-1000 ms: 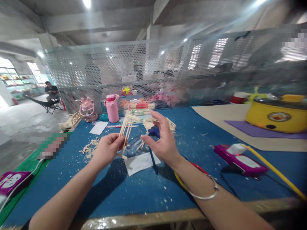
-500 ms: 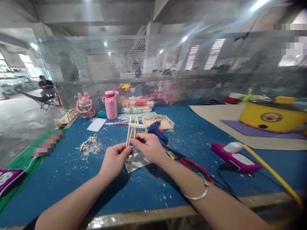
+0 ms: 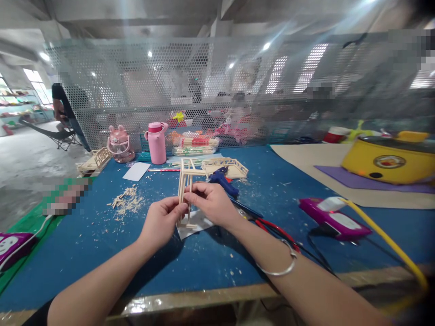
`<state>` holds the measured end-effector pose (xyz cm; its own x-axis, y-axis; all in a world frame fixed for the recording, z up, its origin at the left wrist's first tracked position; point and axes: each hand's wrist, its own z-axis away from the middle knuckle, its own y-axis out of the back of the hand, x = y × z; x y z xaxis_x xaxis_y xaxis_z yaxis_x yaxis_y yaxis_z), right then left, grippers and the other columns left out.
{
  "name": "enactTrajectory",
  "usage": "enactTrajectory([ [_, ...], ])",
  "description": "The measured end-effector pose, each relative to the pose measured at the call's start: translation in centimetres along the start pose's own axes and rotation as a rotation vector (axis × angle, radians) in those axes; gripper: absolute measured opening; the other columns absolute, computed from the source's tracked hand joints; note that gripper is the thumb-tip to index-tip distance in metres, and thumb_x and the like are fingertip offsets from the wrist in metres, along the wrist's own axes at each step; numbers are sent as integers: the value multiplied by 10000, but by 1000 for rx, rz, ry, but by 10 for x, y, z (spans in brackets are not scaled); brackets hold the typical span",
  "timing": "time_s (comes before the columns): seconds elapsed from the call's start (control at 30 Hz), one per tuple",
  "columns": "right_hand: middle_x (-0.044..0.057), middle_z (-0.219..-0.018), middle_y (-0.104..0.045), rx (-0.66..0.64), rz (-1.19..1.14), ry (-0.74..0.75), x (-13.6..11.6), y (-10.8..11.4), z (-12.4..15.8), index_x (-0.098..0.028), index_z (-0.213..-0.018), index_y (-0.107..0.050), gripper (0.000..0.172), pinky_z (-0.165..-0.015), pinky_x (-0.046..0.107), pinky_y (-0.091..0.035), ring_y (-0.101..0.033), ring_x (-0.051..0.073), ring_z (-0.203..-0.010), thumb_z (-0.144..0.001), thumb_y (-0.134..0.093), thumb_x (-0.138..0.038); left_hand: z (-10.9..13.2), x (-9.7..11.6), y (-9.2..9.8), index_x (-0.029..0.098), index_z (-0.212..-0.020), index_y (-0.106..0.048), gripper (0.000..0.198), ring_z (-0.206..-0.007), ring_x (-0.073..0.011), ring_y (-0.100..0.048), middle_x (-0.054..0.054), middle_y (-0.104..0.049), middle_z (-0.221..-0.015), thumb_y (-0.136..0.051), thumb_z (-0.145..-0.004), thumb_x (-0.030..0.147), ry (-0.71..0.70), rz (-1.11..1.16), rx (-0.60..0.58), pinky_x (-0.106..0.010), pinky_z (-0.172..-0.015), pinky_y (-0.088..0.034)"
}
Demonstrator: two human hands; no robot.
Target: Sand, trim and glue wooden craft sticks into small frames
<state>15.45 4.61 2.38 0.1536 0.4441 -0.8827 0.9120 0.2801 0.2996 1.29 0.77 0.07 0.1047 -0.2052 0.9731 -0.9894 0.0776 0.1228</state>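
Between my two hands a small frame of thin wooden sticks (image 3: pixel 185 181) stands tall above a white paper (image 3: pixel 200 226). My left hand (image 3: pixel 163 219) pinches its lower left side between thumb and fingers. From the other side my right hand (image 3: pixel 210 201) is closed on the same frame, its fingertips partly hidden behind the sticks. Just past my right hand lies a blue glue gun (image 3: pixel 222 182). Behind it a low stick-built piece with a railing (image 3: pixel 234 168) rests on the blue table.
Wood scraps (image 3: pixel 127 201) lie left of my hands. Further back are a white card (image 3: pixel 136 171), a pink bottle (image 3: pixel 157 145) and bundled sticks (image 3: pixel 197 146). Red-handled pliers (image 3: pixel 278 233), a purple power strip (image 3: pixel 335 219) and a yellow pot (image 3: pixel 387 158) are on the right.
My hands keep their grip on the stick frame, which looks slightly turned. The view has shifted a little. In the left background, a person who was seated is now standing.
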Motion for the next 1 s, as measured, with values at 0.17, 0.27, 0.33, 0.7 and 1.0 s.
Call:
enactTrajectory([
  [0.17,-12,-620,-607,19,-134,-26,-1,-2,-1,-155,-695,-627,139,-563,238,-446,-541,101,-567,-701,-609,-293,-1,0,5,131,-713,-647,269,-547,-88,-427,17,-536,-590,-589,-740,392,20,19,-43,-216,-537,-343],
  [0.27,-20,-626,-613,61,-219,-43,-1,-5,-3,-163,-718,-625,109,-567,239,-452,-546,94,-558,-676,-632,-264,-2,0,7,138,-749,-665,268,-569,-96,-467,0,-579,-631,-612,-722,399,82,99,-93,-229,-565,-378],
  [0.33,-27,-619,-609,73,-264,-54,-1,-6,-3,-167,-730,-625,112,-565,241,-452,-541,89,-546,-664,-645,-256,-2,1,7,138,-763,-668,269,-570,-97,-485,-5,-592,-635,-645,-691,396,135,165,-100,-237,-576,-399],
  [0.7,-45,-587,-571,119,-448,-26,-8,-4,-2,-187,-693,-662,152,-523,222,-407,-474,68,-520,-654,-688,-332,3,4,2,141,-823,-707,250,-563,-109,-491,-11,-620,-629,-645,-690,344,89,49,-114,-244,-568,-402],
  [1.0,-51,-535,-569,114,-667,-217,-5,-4,-2,-170,-647,-674,257,-414,205,-393,-472,61,-434,-495,-800,-334,5,2,0,157,-811,-715,232,-603,-116,-489,-6,-620,-659,-568,-761,328,13,-5,-192,-242,-603,-395],
])
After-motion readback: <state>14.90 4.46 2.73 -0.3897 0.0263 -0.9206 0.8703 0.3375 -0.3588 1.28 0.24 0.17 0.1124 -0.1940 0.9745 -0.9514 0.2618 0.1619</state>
